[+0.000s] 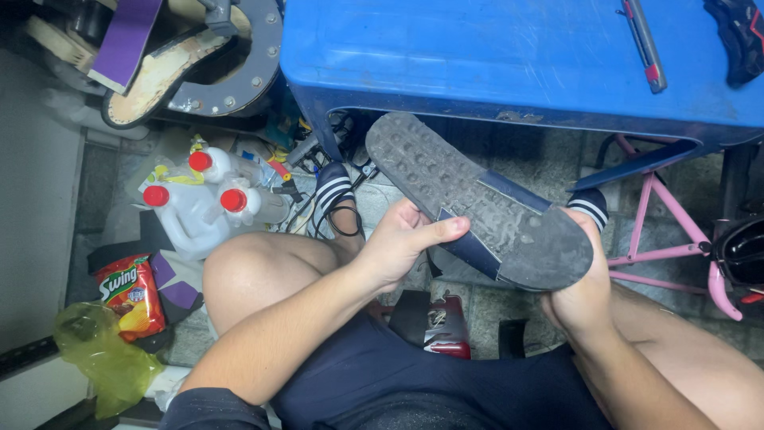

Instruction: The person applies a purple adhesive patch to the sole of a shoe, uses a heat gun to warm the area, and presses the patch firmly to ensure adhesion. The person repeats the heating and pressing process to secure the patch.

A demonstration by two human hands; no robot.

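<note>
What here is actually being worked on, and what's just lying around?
In hand: slide sandal, sole up, held by left hand and right hand.

Lying about: blue table, utility knife, white bottles with red caps, snack bag, yellow plastic bag, pink frame.

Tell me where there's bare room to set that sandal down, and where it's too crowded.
The blue table top is mostly bare left of the utility knife; the dark item fills its right corner. The floor by the red-capped bottles and snack bag is crowded. Both hands, left and right, hold the sandal sole-up.
</note>
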